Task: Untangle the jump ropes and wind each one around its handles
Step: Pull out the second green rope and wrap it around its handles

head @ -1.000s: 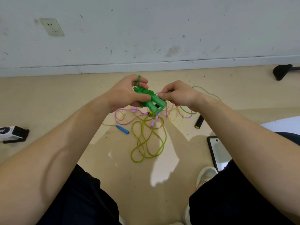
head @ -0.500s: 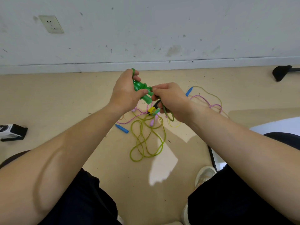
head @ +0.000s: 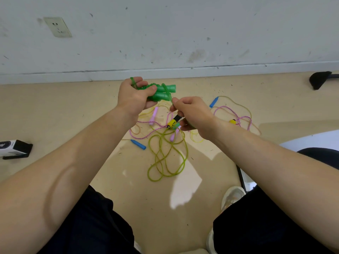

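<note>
My left hand [head: 134,97] grips a pair of green handles [head: 163,92] held side by side above the floor, with green rope looped round them and over a finger. My right hand [head: 192,114] pinches the green rope [head: 171,100] just below the handles. On the floor beneath lies a tangle: a yellow-green rope [head: 165,158] in loops, a pink-white braided rope [head: 231,111], pink handles [head: 153,115], blue handles [head: 138,144] and a black handle with a yellow cap [head: 173,121].
I sit on the beige floor facing a white wall [head: 165,33] with a socket [head: 57,27]. A black-and-white box [head: 12,149] lies at left, a dark object [head: 320,81] at far right, a phone [head: 244,178] and a shoe [head: 232,197] by my right leg.
My left hand lifted the green handles and turned them to point right. My right hand dropped below them, drawing the green rope down; another turn lies round the handles.
</note>
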`<action>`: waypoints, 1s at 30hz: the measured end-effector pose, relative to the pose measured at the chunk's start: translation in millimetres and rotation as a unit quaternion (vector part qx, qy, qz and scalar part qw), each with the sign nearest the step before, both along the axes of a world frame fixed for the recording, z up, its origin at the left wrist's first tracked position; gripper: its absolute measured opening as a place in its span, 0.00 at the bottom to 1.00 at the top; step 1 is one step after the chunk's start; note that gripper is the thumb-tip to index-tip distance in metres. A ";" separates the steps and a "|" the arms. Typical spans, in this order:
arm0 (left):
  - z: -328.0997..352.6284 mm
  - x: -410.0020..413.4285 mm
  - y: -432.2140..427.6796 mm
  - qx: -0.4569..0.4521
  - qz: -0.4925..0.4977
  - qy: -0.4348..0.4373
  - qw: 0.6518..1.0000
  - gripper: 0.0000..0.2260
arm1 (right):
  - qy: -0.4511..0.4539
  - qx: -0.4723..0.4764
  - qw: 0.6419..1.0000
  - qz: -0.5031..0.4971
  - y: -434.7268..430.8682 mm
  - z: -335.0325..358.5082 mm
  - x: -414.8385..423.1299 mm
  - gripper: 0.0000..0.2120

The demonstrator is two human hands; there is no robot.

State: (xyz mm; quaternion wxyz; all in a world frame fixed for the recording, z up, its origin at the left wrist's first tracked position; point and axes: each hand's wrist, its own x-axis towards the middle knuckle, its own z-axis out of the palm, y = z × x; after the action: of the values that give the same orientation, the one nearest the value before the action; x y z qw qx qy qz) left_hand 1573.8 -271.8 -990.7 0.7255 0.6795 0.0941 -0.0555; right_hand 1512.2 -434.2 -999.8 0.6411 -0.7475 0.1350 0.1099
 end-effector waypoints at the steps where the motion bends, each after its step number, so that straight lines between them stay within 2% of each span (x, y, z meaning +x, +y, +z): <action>1: 0.7 1.0 1.2 -0.016 -0.005 0.010 1.000 0.21 | -0.002 -0.007 1.000 0.007 -2.6 -0.5 1.5 0.16; 5: 5.7 3.6 4.3 -0.051 -0.038 0.023 0.998 0.19 | -0.037 -0.046 0.997 0.041 -11.2 0.7 6.7 0.15; 11: 15.4 8.4 12.6 -0.041 -0.119 0.010 0.992 0.20 | -0.027 0.039 0.991 0.128 -25.3 7.1 11.3 0.12; 15: 21.2 9.6 20.0 -0.051 -0.188 0.013 0.981 0.18 | -0.003 0.042 0.985 0.168 -34.3 9.9 15.2 0.12; 20: 21.6 5.0 20.9 -0.055 -0.276 0.041 0.959 0.19 | -0.020 0.020 0.980 0.197 -30.7 8.0 13.4 0.09; 25: 21.2 4.0 23.1 -0.037 -0.345 0.042 0.937 0.26 | -0.034 -0.011 0.979 0.200 -31.2 6.3 11.7 0.05; 30: 19.4 2.3 20.9 0.011 -0.351 0.023 0.936 0.25 | -0.055 -0.079 0.977 0.189 -33.3 5.6 11.8 0.08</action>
State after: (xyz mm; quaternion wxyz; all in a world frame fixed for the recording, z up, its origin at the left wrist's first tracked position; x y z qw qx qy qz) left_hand 1576.2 -250.9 -971.3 0.6501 0.6756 -0.1334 -0.3210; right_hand 1523.9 -467.5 -994.2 0.5541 -0.8127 -0.0359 0.1763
